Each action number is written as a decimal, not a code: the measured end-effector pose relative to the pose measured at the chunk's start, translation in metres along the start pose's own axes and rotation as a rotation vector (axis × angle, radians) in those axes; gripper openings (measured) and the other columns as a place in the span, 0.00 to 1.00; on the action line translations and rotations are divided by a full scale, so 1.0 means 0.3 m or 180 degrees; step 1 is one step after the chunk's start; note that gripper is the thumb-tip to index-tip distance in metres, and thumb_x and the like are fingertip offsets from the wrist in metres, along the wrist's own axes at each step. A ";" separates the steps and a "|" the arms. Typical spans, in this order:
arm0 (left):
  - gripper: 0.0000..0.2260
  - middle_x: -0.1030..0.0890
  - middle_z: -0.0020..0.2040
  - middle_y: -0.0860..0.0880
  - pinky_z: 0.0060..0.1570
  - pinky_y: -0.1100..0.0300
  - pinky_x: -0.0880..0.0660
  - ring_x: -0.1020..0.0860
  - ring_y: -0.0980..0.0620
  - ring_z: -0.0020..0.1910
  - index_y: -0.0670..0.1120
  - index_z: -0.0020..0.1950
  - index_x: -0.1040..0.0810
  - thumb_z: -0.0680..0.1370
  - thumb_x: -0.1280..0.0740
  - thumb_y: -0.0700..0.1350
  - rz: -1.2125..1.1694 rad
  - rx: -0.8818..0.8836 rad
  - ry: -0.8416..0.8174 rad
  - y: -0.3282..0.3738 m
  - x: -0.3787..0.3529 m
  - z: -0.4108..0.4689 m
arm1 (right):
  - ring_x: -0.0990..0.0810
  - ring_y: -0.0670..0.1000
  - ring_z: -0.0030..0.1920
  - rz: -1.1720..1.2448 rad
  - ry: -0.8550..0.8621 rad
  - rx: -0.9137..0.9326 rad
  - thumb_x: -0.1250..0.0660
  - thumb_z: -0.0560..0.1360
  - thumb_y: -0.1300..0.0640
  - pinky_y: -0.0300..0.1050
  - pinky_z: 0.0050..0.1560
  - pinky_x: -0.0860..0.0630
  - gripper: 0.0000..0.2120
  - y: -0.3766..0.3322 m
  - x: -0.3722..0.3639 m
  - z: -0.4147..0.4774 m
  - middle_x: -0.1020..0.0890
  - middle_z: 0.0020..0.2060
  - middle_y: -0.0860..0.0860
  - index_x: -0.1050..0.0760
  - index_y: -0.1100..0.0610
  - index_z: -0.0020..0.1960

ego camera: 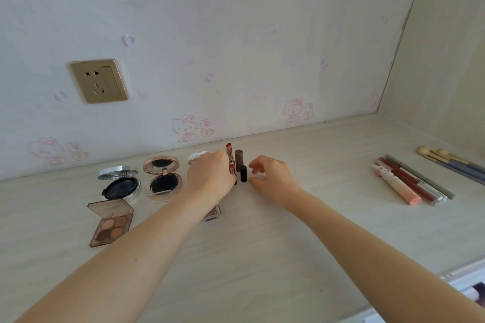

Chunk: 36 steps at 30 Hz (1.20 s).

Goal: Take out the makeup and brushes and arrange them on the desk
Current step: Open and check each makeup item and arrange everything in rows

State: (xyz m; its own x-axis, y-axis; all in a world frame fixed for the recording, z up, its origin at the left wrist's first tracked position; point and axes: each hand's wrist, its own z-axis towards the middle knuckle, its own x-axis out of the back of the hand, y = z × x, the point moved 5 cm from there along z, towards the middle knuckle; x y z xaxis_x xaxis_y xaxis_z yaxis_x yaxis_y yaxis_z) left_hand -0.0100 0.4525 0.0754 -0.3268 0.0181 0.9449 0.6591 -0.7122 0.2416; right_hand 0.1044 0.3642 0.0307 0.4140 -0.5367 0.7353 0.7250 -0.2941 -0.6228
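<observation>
Currently: L hand [210, 174] grips rose-gold lipstick [230, 157], held upright at mid-desk [262, 244], near wall. Brown tube [238, 160] and black tube [243, 173] stand just beside it. R hand [274, 177] half-open, empty, fingers near black tube, no contact. Compacts [162, 178] at L; pencils [417, 181], brushes [451, 162] at R.

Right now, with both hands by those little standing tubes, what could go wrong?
The lipstick, brown tube and black tube stand upright, close together; a nudge from the left hand, which holds the lipstick, or the right hand could topple all three.
The left forearm lies over a small case; pulling back might drag it.
</observation>
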 end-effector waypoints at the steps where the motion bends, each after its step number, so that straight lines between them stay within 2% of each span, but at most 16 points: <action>1: 0.08 0.21 0.49 0.44 0.43 0.54 0.25 0.25 0.42 0.53 0.43 0.53 0.22 0.76 0.35 0.43 -0.0035 -0.0008 0.0004 -0.004 0.003 -0.005 | 0.24 0.50 0.53 -0.0055 0.0010 0.0020 0.32 0.74 0.58 0.39 0.51 0.29 0.13 0.001 0.010 -0.007 0.20 0.50 0.49 0.25 0.56 0.58; 5: 0.09 0.22 0.51 0.44 0.47 0.49 0.23 0.24 0.43 0.52 0.42 0.55 0.23 0.77 0.37 0.42 -0.0244 -0.0059 0.0048 -0.023 0.025 -0.031 | 0.24 0.51 0.54 -0.0343 0.0022 0.0148 0.35 0.76 0.58 0.40 0.53 0.29 0.12 -0.013 0.054 -0.050 0.23 0.52 0.50 0.25 0.56 0.60; 9: 0.11 0.20 0.52 0.44 0.48 0.48 0.23 0.24 0.43 0.54 0.43 0.59 0.25 0.78 0.38 0.45 -0.0309 -0.0284 0.0381 -0.019 0.071 -0.072 | 0.25 0.52 0.56 -0.0650 0.0027 0.0282 0.39 0.78 0.57 0.43 0.54 0.28 0.15 -0.059 0.113 -0.114 0.26 0.61 0.50 0.28 0.55 0.64; 12: 0.11 0.20 0.52 0.46 0.46 0.48 0.24 0.25 0.45 0.53 0.43 0.59 0.26 0.78 0.39 0.43 -0.0310 -0.0540 0.0634 0.008 0.098 -0.115 | 0.26 0.52 0.58 -0.0956 -0.0048 0.0374 0.41 0.80 0.55 0.43 0.52 0.28 0.16 -0.088 0.151 -0.177 0.28 0.64 0.49 0.31 0.54 0.67; 16: 0.07 0.21 0.49 0.48 0.40 0.51 0.25 0.26 0.47 0.51 0.45 0.54 0.26 0.77 0.40 0.42 -0.0203 -0.0907 0.0734 0.079 0.094 -0.185 | 0.29 0.50 0.64 -0.1249 -0.0098 0.0424 0.43 0.80 0.54 0.43 0.58 0.29 0.18 -0.074 0.196 -0.266 0.29 0.66 0.48 0.33 0.53 0.69; 20: 0.09 0.21 0.51 0.47 0.44 0.51 0.25 0.27 0.47 0.56 0.43 0.56 0.25 0.77 0.40 0.42 -0.0256 -0.1265 0.0575 0.189 0.045 -0.244 | 0.32 0.49 0.67 -0.1457 -0.0079 0.0299 0.43 0.80 0.53 0.42 0.60 0.30 0.18 -0.012 0.255 -0.350 0.29 0.67 0.48 0.34 0.53 0.70; 30: 0.13 0.24 0.59 0.50 0.53 0.53 0.27 0.32 0.50 0.63 0.45 0.63 0.27 0.79 0.41 0.44 -0.0600 -0.1660 0.0005 0.494 -0.157 -0.253 | 0.36 0.51 0.70 -0.1915 0.0175 -0.0196 0.42 0.80 0.51 0.45 0.65 0.34 0.18 0.206 0.477 -0.513 0.28 0.66 0.47 0.32 0.51 0.68; 32: 0.14 0.24 0.61 0.50 0.55 0.53 0.28 0.32 0.49 0.64 0.45 0.63 0.27 0.79 0.41 0.44 -0.0775 -0.1647 -0.0130 0.554 -0.191 -0.233 | 0.33 0.52 0.68 -0.1934 0.0290 -0.0350 0.40 0.79 0.52 0.46 0.64 0.32 0.17 0.250 0.527 -0.534 0.28 0.66 0.48 0.30 0.52 0.67; 36: 0.13 0.24 0.61 0.48 0.58 0.52 0.29 0.33 0.48 0.65 0.44 0.62 0.27 0.79 0.40 0.45 -0.0939 -0.1681 -0.0323 0.667 -0.254 -0.170 | 0.28 0.55 0.54 -0.1871 0.0721 -0.0581 0.38 0.78 0.55 0.47 0.53 0.27 0.14 0.343 0.604 -0.552 0.24 0.56 0.51 0.26 0.54 0.62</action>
State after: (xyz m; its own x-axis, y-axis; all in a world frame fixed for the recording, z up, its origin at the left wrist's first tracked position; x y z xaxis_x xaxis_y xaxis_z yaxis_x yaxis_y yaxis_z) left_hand 0.1123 0.2729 0.0406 -0.3611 0.3158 0.8774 0.1173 -0.9181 0.3787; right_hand 0.1629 0.1058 0.0557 -0.1634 -0.3930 0.9049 0.6817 -0.7080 -0.1844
